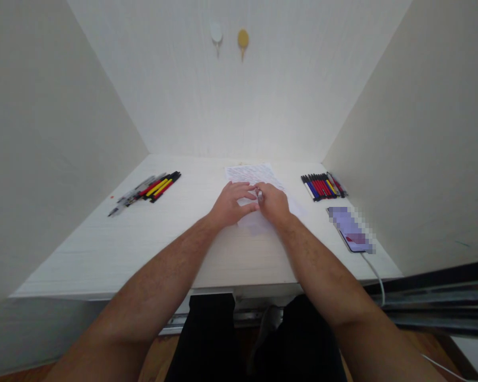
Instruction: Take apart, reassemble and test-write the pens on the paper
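My right hand (274, 204) is closed around a pen (259, 195) with a clear, pale barrel, most of it hidden by the fingers. My left hand (231, 206) lies just to its left, thumb and fingers apart, the tips close to the pen; whether they touch it I cannot tell. Beneath both hands is a sheet of white paper (250, 172) covered with rows of reddish and bluish pen marks on its far part. The hands cover much of the sheet's nearer part.
To the left lies a loose pile of pens (155, 187), clear, yellow, red and black. On the right, a row of pens (321, 187) sits behind a phone (348, 228) with a white cable (376, 273). Walls enclose the white desk (143, 249) on three sides; two hooks (242, 38) hang at the back.
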{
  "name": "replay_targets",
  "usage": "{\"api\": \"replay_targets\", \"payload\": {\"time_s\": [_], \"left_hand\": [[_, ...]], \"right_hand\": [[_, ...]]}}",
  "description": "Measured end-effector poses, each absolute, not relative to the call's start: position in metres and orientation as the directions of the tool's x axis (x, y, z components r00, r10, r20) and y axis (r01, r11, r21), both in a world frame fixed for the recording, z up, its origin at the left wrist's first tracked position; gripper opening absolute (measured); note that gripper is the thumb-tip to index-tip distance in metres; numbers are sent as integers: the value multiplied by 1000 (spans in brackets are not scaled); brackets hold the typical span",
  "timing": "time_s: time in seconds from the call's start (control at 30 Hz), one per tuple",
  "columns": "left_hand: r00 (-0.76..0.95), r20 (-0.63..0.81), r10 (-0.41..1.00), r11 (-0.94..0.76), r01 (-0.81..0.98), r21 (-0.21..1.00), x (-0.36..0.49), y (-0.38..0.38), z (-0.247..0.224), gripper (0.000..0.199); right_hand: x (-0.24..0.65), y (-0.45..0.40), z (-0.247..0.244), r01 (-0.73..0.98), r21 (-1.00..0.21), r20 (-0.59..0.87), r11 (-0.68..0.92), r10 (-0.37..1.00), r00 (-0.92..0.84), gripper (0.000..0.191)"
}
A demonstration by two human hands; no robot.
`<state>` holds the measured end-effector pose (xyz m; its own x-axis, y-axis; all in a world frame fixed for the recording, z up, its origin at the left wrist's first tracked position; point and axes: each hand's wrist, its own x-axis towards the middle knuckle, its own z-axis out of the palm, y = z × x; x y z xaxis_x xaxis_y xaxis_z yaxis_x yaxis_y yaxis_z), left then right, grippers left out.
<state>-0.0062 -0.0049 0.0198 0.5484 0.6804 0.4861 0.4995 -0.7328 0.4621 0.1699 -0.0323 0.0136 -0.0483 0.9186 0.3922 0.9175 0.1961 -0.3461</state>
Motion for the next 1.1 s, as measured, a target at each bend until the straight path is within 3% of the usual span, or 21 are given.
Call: {"api": "replay_targets", "payload": {"time_s": [0.2,0.5,0.57,0.67,0.77,0.83,0.93,1.03,1.1], "left_hand": [[565,491,663,-746,444,496,-6,-7,19,17],[557,532,638,-763,362,536,-5,-7,16,15],[553,550,626,-767,313,560,-5,-7,16,15],[576,532,620,-765,296,572,-4,-6,15,13],[625,468,625,-760,351,547,-4,-4,11,18],[644,414,643,-747,409,524,-3,-2,7,25],[652,352,672,-725,480,494,-3,1,2,27],[682,319,658,-737,495,461,-3,2,1,25],[696,306,649,-745,500,442,-3,1,2,25]], "right_hand": [[164,-39,26,963,-228,310,144,948,-68,32],[165,-37,21,962,-202,331,183,937,-109,29],[167,-33,16,941,-264,358,211,927,-107,31],[173,-24,6,805,-500,445,319,892,-77,39],[180,-15,0,480,-818,384,316,922,47,52],[186,-10,0,253,-944,257,214,955,150,57],[201,-3,5,121,-988,137,99,921,364,59],[226,6,14,191,-981,139,37,819,556,64],[249,12,22,250,-968,153,-7,775,614,58]]}}
